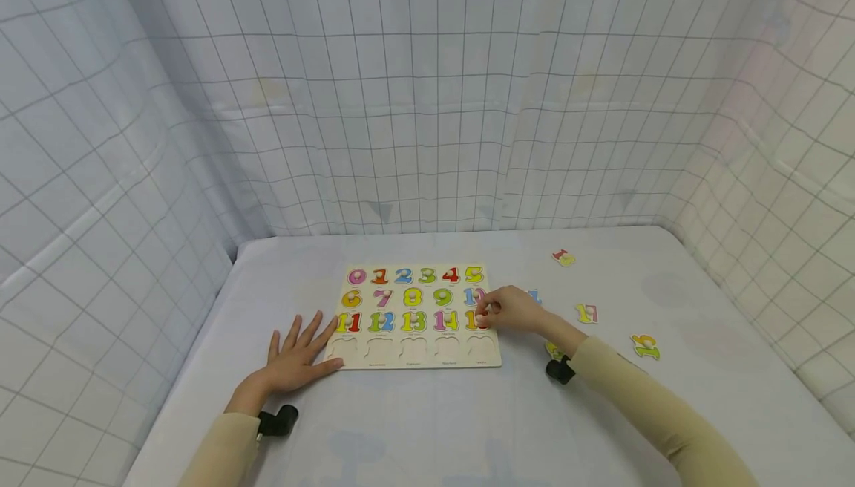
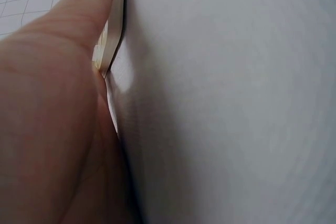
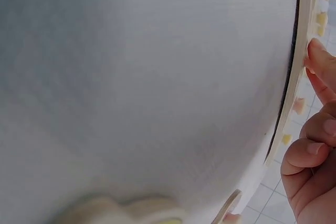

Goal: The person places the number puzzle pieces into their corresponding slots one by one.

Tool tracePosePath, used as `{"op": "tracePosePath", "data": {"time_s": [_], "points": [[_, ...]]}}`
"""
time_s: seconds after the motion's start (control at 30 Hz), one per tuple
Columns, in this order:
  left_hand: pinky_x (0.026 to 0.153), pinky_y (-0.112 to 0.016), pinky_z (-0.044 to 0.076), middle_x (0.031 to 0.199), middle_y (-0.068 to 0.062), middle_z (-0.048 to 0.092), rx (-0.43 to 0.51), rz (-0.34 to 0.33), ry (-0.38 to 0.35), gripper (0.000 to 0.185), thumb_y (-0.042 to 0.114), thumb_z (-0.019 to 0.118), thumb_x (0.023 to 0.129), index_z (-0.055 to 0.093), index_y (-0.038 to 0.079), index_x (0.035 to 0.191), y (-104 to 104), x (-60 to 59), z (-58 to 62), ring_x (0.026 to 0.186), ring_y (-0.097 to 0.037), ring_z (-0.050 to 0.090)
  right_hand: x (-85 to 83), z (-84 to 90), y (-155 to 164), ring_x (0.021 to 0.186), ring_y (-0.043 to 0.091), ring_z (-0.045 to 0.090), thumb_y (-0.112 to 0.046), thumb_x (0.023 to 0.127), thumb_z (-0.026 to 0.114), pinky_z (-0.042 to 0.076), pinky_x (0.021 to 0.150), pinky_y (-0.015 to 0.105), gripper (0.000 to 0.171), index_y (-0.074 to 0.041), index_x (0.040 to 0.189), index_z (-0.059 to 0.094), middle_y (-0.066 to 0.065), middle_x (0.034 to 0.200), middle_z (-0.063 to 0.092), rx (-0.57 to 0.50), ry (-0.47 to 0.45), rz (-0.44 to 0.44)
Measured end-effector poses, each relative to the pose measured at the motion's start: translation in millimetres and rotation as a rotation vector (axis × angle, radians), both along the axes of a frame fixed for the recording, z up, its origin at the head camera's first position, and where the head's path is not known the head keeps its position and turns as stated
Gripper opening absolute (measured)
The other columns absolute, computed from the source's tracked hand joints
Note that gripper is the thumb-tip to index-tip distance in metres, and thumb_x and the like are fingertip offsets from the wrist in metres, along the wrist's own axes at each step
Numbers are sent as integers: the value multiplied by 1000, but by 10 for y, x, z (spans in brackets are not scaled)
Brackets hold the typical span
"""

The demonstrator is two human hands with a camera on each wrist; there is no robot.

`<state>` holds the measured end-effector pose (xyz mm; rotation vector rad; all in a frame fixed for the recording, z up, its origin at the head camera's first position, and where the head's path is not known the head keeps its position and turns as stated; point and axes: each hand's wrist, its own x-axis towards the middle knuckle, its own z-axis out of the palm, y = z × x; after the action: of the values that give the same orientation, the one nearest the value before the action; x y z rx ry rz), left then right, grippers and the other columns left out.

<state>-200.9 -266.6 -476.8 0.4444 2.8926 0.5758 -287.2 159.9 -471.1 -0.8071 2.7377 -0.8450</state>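
- On the white table (image 1: 427,413), right hand (image 1: 510,309) pinching the peg of number piece 15 (image 1: 473,319) over the puzzle board (image 1: 417,359).
- Left hand (image 1: 297,357) flat, fingers straight, pressing the board's corner.
- Probably light, stiff wood; best lifted by its peg.

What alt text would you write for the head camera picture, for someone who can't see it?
A person's right hand pinches a number piece at the right end of a wooden number puzzle board, while the left hand rests flat at its left edge. Loose number pieces lie on the white table.
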Motion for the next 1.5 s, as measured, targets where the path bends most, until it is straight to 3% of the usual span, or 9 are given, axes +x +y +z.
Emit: {"op": "tracePosePath", "data": {"time_s": [0.17, 0.3, 0.47, 0.67, 0.83, 1.03, 1.27, 1.5], "points": [[98, -65, -18, 156, -19, 7, 15, -22, 14, 82, 62, 50, 88, 17, 25, 153, -17, -17, -54, 138, -45, -12, -6, 73, 130, 51, 8, 30, -27, 85, 73, 25, 52, 24, 16, -17, 97, 73, -7, 54, 31, -72, 9, 8], [98, -64, -19, 157, -17, 5, 17, -24, 16, 82, 65, 48, 88, 14, 29, 154, -26, -16, -72, 138, -43, -13, -20, 192, 359, 50, 11, 30, -29, 86, 71, 27, 49, 24, 25, -13, 106, 73, -5, 55, 33, -115, 52, -89], [98, -67, -16, 156, -19, 7, 10, -18, 15, 81, 61, 51, 89, 19, 23, 153, -10, 0, -26, 138, -46, -10, 2, 338, 716, 55, 15, 37, -34, 90, 67, 30, 48, 27, 32, -10, 109, 71, -1, 61, 43, -155, 125, -216], [98, -66, -15, 156, -20, 7, -13, -2, 10, 83, 63, 50, 88, 20, 20, 153, -10, -9, -23, 138, -46, -9, 75, 391, 1079, 53, 16, 35, -35, 91, 64, 30, 49, 29, 32, -8, 109, 71, 0, 59, 39, -180, 185, -303], [98, -64, -19, 156, -18, 6, -14, -2, 14, 83, 65, 49, 88, 15, 27, 154, -36, -36, -102, 139, -44, -12, 198, 396, 1299, 50, 16, 35, -40, 91, 63, 31, 45, 29, 38, -8, 110, 70, 0, 58, 38, -184, 153, -381], [97, -65, -19, 156, -19, 6, 9, -12, 17, 82, 64, 49, 88, 15, 28, 154, -28, -30, -84, 138, -45, -12, 389, 389, 1530, 48, 14, 30, -46, 90, 62, 28, 42, 28, 44, -7, 111, 70, -1, 57, 34, -179, 107, -463], [98, -63, -20, 157, -17, 6, -3, -7, 16, 82, 65, 48, 88, 13, 29, 154, -37, -59, -96, 139, -42, -13, 610, 381, 1901, 47, 10, 24, -40, 92, 62, 25, 41, 29, 43, -1, 110, 68, -2, 55, 30, -174, 146, -531], [97, -67, -16, 156, -20, 7, -24, 5, -19, 84, 63, 51, 88, 21, 17, 152, 12, -23, 13, 137, -48, -9, 810, 339, 2253, 48, 10, 26, -41, 91, 63, 23, 41, 27, 47, 3, 106, 69, -3, 57, 33, -77, 117, -581]]}}
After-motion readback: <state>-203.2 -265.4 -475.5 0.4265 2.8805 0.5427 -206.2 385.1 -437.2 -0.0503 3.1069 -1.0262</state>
